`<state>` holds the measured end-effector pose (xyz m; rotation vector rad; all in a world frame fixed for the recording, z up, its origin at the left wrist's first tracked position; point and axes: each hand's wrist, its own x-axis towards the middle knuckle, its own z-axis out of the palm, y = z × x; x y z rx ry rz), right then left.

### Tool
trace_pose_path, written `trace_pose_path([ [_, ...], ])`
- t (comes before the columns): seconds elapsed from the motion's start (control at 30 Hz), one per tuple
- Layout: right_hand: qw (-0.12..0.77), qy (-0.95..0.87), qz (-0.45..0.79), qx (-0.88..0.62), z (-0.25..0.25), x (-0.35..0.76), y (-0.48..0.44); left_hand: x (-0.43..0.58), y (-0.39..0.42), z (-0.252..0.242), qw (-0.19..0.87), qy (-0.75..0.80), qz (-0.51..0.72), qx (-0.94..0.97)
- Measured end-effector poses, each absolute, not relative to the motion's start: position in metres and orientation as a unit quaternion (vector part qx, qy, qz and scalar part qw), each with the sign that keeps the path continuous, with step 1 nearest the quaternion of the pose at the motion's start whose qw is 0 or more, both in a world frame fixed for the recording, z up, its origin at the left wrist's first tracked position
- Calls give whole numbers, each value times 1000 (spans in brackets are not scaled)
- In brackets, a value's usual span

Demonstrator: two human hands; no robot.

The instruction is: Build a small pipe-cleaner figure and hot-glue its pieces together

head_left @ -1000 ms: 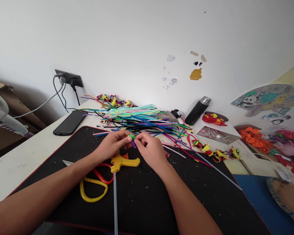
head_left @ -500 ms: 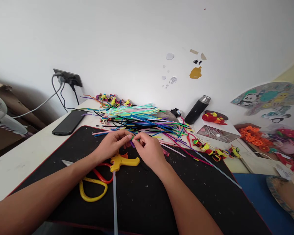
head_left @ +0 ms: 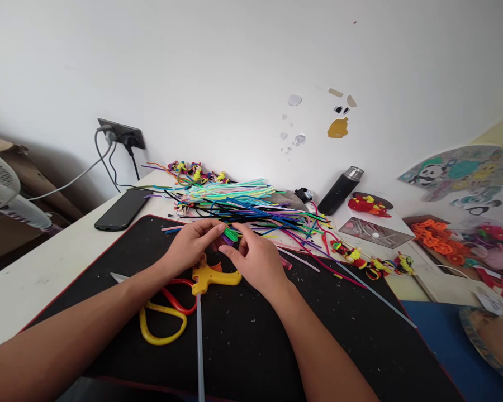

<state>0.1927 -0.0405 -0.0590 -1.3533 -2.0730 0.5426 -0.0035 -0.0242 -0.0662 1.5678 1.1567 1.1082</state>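
Note:
My left hand (head_left: 193, 243) pinches a small piece of green and purple pipe cleaner (head_left: 230, 235) between thumb and fingers. Part of that piece is hidden behind the fingers. Just to its right, my right hand (head_left: 260, 258) has its thumb and index finger spread apart, with nothing visible between them. Below the hands lies a yellow glue gun (head_left: 218, 276), a long translucent glue stick (head_left: 200, 346) running from it toward me. Scissors with red and yellow handles (head_left: 161, 339) rest under my left forearm. Beyond the hands is a heap of loose pipe cleaners (head_left: 238, 192) in many colours.
A phone (head_left: 123, 209) lies at the left and a black flask (head_left: 339, 191) leans against the wall. Small pipe-cleaner figures (head_left: 377, 266) sit at the right, beside a box (head_left: 375, 230). Everything near me rests on a black mat (head_left: 251, 340).
The right thumb and index finger have come off the green and purple piece and opened. More of the piece now shows at the left fingertips. The view has shifted slightly.

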Motion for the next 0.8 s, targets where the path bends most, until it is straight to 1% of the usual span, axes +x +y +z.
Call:
trace_pose_path([
  [0.13,294,-788,191,-506,-61,192,-40,-4,-26,-67,433,455,437,644],
  [0.27,297,-783,213,-504,-61,194,-37,-4,-28,-66,439,446,430,651],
  [0.43,321,-748,291,-503,-61,196,-34,-5,-27,-67,421,441,425,669],
  [0.63,328,-730,345,-491,-68,195,-32,-7,-26,-69,389,453,414,687],
  [0.8,337,-677,474,-452,-74,195,-29,-6,-25,-69,385,456,437,673],
])
